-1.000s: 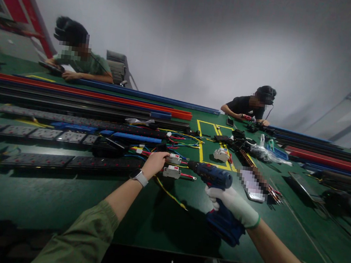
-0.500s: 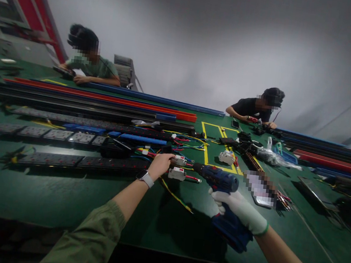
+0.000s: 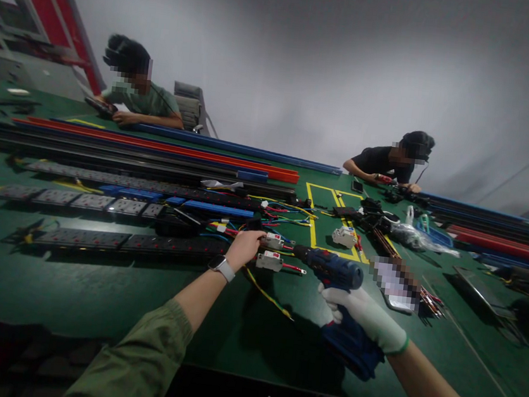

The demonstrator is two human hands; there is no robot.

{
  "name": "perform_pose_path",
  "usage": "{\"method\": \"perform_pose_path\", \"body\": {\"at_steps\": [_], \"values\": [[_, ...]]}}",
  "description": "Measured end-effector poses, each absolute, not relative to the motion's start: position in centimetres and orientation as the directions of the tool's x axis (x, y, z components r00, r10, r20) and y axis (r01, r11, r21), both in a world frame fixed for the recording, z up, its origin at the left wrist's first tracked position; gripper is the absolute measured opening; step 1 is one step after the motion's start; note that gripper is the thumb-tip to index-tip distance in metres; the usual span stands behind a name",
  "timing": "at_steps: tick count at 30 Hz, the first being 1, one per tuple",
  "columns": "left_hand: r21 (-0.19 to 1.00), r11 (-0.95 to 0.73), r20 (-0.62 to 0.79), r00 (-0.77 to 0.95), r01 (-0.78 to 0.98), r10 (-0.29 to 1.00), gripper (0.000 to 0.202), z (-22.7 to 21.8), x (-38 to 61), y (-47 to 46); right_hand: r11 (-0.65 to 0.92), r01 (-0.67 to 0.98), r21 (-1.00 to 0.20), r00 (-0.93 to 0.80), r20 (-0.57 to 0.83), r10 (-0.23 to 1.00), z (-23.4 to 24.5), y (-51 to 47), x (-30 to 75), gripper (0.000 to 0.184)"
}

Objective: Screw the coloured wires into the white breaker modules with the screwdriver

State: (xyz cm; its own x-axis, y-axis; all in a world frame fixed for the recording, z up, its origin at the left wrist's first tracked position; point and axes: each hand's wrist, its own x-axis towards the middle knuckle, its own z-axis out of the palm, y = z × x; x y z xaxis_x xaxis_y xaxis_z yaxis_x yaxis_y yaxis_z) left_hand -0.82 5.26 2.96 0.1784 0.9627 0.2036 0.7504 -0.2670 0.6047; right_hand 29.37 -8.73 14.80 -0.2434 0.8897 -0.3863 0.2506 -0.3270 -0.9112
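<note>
My right hand (image 3: 357,308), in a white glove with a green cuff, is closed around the grip of a blue cordless drill (image 3: 335,269). The drill points left, its tip close to a white circuit breaker (image 3: 273,240) with a red switch. My bare left hand (image 3: 245,247), a watch on its wrist, has its fingers closed at the left end of that breaker. A second circuit breaker (image 3: 269,261), with a red lead, lies just nearer to me. Black power strips (image 3: 144,245) stretch away to the left, and a yellow-green wire (image 3: 272,298) curls on the green table (image 3: 147,306).
Another circuit breaker (image 3: 345,236) lies by yellow tape (image 3: 310,220). A phone (image 3: 395,287) and copper-coloured strips (image 3: 386,244) are right of the drill. Orange rails (image 3: 249,167) cross the table behind. Two co-workers sit opposite, one left (image 3: 149,99), one right (image 3: 378,160).
The view has shifted slightly. Both hands and the drill keep nearly the same place beside the breakers.
</note>
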Motion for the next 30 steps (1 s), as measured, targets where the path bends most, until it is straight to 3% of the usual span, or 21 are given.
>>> {"method": "perform_pose_path", "body": {"at_steps": [7,13,17,20,26,30], "values": [[0.594,-0.259,0.191,0.179,0.762,0.965,0.041,2.9,-0.8,5.3,-0.356,0.247,-0.901,-0.221,-0.410,0.885,14.9,-8.9,29.2,0.029],[0.606,-0.260,0.192,0.180,0.752,0.965,0.042,2.9,-0.9,5.2,-0.294,0.303,-0.906,-0.254,-0.375,0.892,14.1,-8.6,30.1,0.043],[0.610,-0.258,0.192,0.177,0.750,0.965,0.043,3.0,-0.8,5.2,-0.264,0.382,-0.886,-0.225,-0.366,0.903,13.8,-8.4,30.5,0.031],[0.605,-0.251,0.187,0.171,0.756,0.967,0.043,3.0,-0.8,5.2,-0.266,0.429,-0.863,-0.205,-0.380,0.902,13.7,-8.3,30.5,0.034],[0.598,-0.256,0.196,0.171,0.759,0.966,0.042,2.8,-0.8,5.4,-0.313,0.336,-0.888,-0.179,-0.386,0.905,14.2,-8.6,29.9,0.033],[0.590,-0.265,0.203,0.177,0.763,0.963,0.043,2.6,-0.8,5.4,-0.295,0.362,-0.884,-0.174,-0.375,0.911,14.1,-8.5,30.0,0.029]]}}
